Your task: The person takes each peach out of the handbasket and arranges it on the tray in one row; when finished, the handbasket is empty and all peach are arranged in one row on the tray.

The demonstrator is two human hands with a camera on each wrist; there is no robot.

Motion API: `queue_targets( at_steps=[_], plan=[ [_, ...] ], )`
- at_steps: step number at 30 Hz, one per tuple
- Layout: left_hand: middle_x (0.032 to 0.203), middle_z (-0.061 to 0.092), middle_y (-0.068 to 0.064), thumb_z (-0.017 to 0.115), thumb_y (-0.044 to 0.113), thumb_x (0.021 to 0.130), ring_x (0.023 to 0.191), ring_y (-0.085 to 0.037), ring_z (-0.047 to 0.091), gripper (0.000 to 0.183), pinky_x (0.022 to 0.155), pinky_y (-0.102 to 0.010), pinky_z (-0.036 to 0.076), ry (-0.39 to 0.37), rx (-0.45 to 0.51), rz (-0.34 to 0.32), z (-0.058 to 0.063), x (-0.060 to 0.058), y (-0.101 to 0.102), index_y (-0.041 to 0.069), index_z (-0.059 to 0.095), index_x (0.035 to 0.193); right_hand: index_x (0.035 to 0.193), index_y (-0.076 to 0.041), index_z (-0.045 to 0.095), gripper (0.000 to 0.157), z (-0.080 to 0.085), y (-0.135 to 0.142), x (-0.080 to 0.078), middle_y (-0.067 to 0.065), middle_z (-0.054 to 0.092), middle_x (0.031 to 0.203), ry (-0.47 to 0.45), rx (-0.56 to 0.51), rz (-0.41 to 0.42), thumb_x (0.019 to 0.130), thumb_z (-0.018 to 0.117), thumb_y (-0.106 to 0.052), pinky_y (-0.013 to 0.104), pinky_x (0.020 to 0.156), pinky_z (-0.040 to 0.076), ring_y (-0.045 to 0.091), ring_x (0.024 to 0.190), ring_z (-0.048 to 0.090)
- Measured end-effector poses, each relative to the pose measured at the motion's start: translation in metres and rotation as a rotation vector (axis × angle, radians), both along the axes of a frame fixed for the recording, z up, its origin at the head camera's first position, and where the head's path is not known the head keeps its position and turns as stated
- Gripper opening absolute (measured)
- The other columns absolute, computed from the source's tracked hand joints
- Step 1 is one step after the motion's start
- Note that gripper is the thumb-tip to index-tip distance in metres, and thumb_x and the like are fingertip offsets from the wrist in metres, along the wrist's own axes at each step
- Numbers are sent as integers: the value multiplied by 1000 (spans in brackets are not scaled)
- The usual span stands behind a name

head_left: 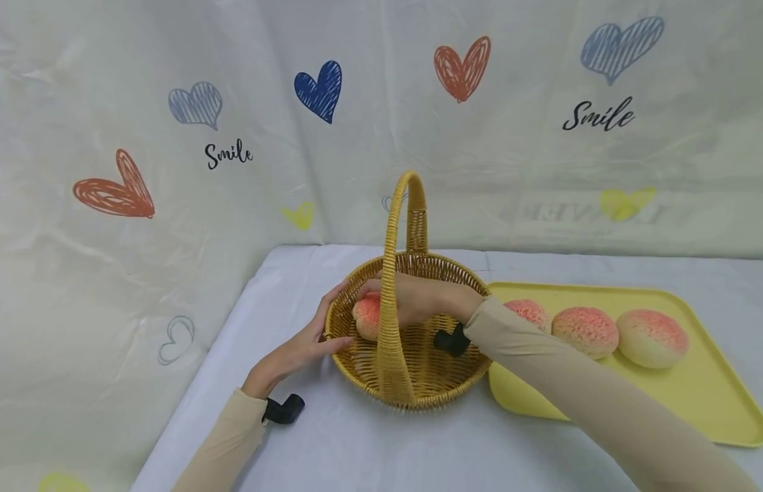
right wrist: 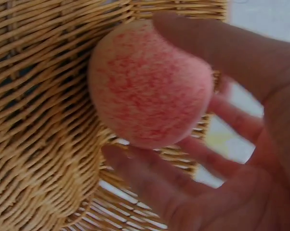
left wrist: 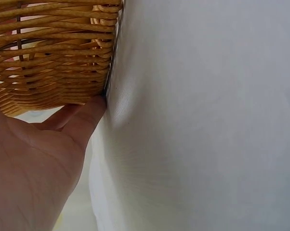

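Inside the yellow-brown wicker basket [head_left: 444,391], my right hand [head_left: 412,298] grips a pink-and-cream peach [right wrist: 147,84] near the left wall. In the right wrist view, the thumb lies on one side of the peach and the fingers reach round the other. My left hand [head_left: 310,338] rests against the basket's left side, its thumb across the rim and its fingers extended along the outside. The left wrist view shows fingertips touching the woven wall [left wrist: 53,57] low down by the tabletop. The basket's tall handle partly hides the right hand and the peach in the head view.
To the right of the basket lies a yellow tray [head_left: 695,403] with three peaches [head_left: 585,333] in a row; the right forearm crosses above it. A white cloth [head_left: 356,451] covers the table. Behind hangs a backdrop [head_left: 381,150] printed with hearts.
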State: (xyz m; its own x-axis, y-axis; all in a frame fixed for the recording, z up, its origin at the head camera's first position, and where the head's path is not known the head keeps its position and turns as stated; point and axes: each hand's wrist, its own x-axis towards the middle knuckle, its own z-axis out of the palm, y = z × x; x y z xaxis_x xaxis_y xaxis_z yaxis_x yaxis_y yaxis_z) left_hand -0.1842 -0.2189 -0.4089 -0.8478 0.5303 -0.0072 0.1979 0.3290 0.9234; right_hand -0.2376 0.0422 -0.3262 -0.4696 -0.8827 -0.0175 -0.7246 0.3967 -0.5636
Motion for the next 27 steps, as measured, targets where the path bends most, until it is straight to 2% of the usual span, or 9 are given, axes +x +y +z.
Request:
queue_targets(
  at_steps=[6, 12, 17, 20, 24, 27],
  plan=[
    [175, -3, 1, 66, 33, 99, 158, -31, 8, 93, 121, -62, 16, 21, 0, 2, 0, 2, -3, 39, 3, 166, 141, -6, 57, 53, -11, -7, 1, 12, 59, 134, -9, 12, -25, 96, 75, -29, 38, 105, 47, 24, 123, 56],
    [175, -2, 0, 65, 33, 100, 159, -31, 8, 92, 121, -62, 15, 25, 2, -14, -2, 0, -2, 39, 2, 166, 141, -11, 57, 48, -16, -11, 7, 12, 52, 135, 10, 59, -47, 99, 69, -33, 38, 97, 50, 23, 116, 54],
    [174, -1, -2, 65, 31, 99, 157, -32, 15, 93, 121, -59, 18, 7, 13, -17, -1, 1, -1, 40, 1, 166, 130, -19, 63, 37, -13, -11, 13, 5, 51, 123, 39, 91, -53, 96, 68, -34, 32, 85, 52, 17, 101, 55],
    [174, -1, -4, 64, 30, 99, 156, -34, 17, 93, 120, -59, 21, 3, 16, -19, -1, 0, 0, 40, 1, 166, 126, -17, 65, 34, -10, -5, 15, 2, 54, 115, 75, 55, -25, 94, 72, -29, 30, 81, 51, 15, 96, 54],
    [174, -4, -2, 65, 29, 98, 157, -35, 14, 94, 120, -60, 20, 2, 27, -14, -1, 0, 1, 38, 2, 166, 129, -8, 66, 46, -6, 14, 15, 6, 60, 119, 98, -40, -10, 88, 83, -19, 31, 88, 53, 18, 105, 57],
    [174, -5, -2, 66, 28, 98, 157, -36, 11, 94, 120, -62, 18, -1, 31, -11, -2, 1, 1, 38, 2, 167, 135, -9, 64, 61, 1, 34, 20, 8, 57, 127, 102, -61, -79, 81, 90, -17, 35, 93, 54, 21, 112, 57]
  ],
)
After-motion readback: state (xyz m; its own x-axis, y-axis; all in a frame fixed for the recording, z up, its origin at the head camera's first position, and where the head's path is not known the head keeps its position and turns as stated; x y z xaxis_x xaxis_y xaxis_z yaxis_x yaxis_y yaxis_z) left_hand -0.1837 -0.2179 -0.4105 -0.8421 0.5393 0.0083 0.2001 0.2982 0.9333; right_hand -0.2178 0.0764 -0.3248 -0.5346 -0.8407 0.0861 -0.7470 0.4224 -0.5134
